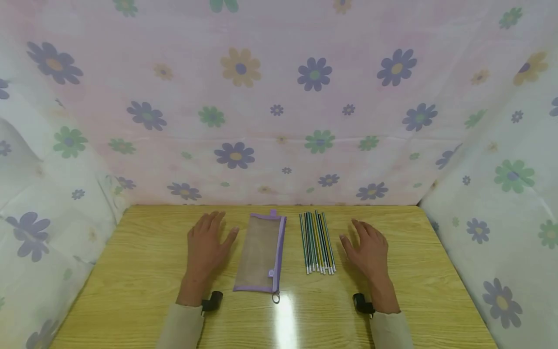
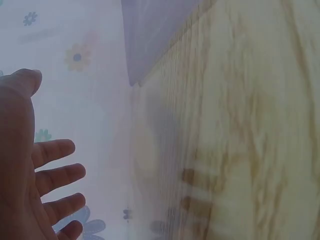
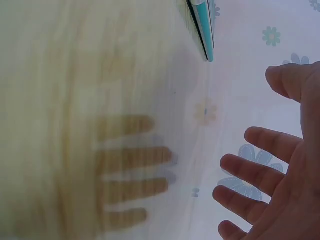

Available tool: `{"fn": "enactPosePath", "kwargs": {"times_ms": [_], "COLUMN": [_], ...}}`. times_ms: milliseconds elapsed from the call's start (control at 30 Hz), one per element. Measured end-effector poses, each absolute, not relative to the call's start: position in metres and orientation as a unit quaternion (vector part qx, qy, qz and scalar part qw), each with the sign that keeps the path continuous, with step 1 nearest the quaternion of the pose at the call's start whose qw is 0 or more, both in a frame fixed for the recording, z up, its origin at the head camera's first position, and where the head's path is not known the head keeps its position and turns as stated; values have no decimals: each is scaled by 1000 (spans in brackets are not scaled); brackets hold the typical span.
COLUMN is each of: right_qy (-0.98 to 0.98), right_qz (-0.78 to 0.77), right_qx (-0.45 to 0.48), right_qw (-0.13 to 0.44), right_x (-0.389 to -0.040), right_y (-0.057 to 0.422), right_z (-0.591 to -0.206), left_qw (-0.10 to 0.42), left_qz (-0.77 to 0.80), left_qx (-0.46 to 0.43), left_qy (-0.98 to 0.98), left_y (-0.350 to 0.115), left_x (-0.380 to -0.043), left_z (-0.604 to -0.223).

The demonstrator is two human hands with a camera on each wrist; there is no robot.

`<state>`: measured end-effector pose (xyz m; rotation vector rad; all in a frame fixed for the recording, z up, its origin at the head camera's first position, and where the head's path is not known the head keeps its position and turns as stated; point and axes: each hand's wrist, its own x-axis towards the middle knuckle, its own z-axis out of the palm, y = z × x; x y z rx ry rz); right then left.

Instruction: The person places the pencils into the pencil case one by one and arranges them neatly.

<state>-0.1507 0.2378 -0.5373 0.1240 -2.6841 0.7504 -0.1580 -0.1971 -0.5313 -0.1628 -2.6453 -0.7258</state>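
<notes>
My left hand (image 1: 207,247) is held to the left of a mesh zip pouch (image 1: 258,254) with purple edging, its fingers spread and nothing in them. The pouch lies flat, its zip along the right side and a metal ring at the near corner. To the right of it, several pencils (image 1: 317,242) in teal, black and yellow lie side by side, white ends towards me. My right hand (image 1: 367,247) is just right of the pencils, fingers apart and holding nothing. In the right wrist view a teal pencil (image 3: 204,30) shows at the top, away from the fingers.
The wood-grain table (image 1: 131,271) has a glare patch near its front. A flowered cloth (image 1: 279,97) hangs behind the table and along both sides. Each wrist wears a small black camera, such as the left one (image 1: 212,301).
</notes>
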Motion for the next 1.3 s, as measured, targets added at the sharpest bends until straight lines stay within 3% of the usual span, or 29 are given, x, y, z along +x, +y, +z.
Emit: {"fn": "enactPosePath", "kwargs": {"times_ms": [267, 1300], "right_qy": [-939, -947], "right_qz": [267, 314], "right_qx": [67, 35], "right_qw": [205, 48], "right_x": [-143, -154], "right_y": [235, 217], "right_z": [-534, -516], "left_qw": [179, 78], "left_qz": [-279, -280], "left_qx": [-67, -119], "left_qy": [-941, -949], "left_y": [-178, -99], "left_x": [-154, -145], "left_z": [-535, -534]}}
